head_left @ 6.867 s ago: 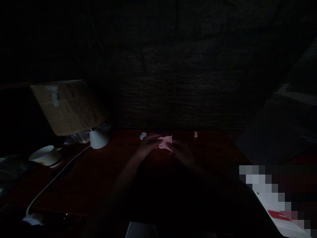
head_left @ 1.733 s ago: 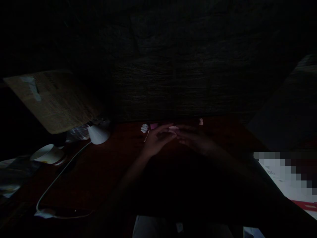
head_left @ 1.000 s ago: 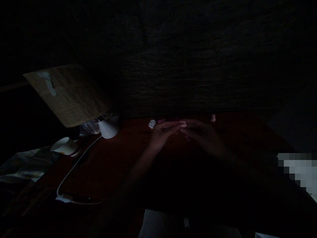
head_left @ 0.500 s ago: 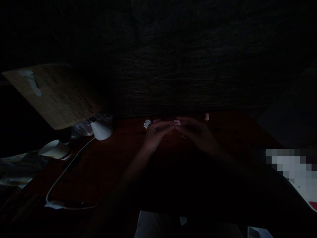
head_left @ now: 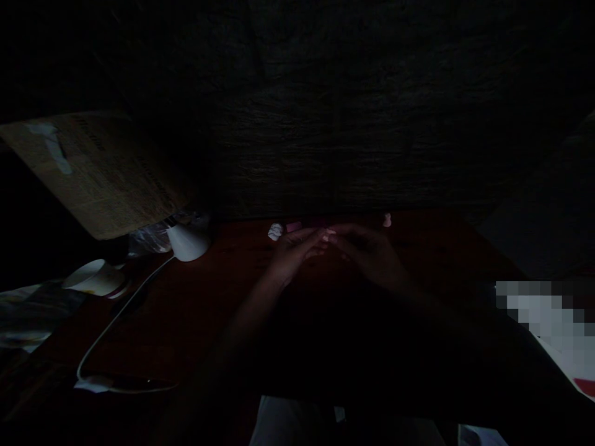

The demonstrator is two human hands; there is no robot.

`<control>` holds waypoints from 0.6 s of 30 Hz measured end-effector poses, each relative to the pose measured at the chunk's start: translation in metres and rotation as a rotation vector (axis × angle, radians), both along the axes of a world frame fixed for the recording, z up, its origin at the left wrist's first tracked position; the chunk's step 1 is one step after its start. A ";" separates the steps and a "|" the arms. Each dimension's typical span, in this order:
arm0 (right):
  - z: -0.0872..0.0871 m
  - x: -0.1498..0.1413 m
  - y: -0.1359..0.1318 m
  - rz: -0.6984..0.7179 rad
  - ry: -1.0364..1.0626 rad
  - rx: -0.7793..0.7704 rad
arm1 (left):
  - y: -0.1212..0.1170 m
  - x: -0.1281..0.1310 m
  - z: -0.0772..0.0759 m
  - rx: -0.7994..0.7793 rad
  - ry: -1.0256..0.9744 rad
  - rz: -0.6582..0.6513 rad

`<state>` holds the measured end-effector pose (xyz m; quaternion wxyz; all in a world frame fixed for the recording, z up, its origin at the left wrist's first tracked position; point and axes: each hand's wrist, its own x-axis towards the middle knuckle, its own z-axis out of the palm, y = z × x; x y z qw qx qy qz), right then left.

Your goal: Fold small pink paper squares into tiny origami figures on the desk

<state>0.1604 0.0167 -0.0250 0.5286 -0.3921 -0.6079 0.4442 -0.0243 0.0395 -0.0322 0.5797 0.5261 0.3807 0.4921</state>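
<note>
The scene is very dark. My left hand and my right hand meet over the far middle of a reddish-brown table. Their fingertips pinch a small pale pink piece between them. Just behind the hands lie a white crumpled lump and a small pink lump. A tiny pink figure stands at the far edge to the right.
At the far left stand a white cone-shaped lamp base with a white cable running toward me, a white cup, a plastic bag and a tilted cardboard sheet. A dark wall rises behind the table.
Over seven seconds the large pink piece between my hands has shrunk to a small pinch at the fingertips. In the last second the hands barely move; only the view shifts slightly.
</note>
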 end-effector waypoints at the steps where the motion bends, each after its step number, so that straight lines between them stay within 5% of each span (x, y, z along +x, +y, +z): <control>1: 0.000 0.000 0.000 -0.005 0.004 0.000 | 0.000 0.000 -0.001 -0.011 0.009 -0.006; 18: -0.007 -0.003 0.000 -0.074 -0.028 -0.047 | -0.004 0.008 -0.003 0.068 0.032 0.036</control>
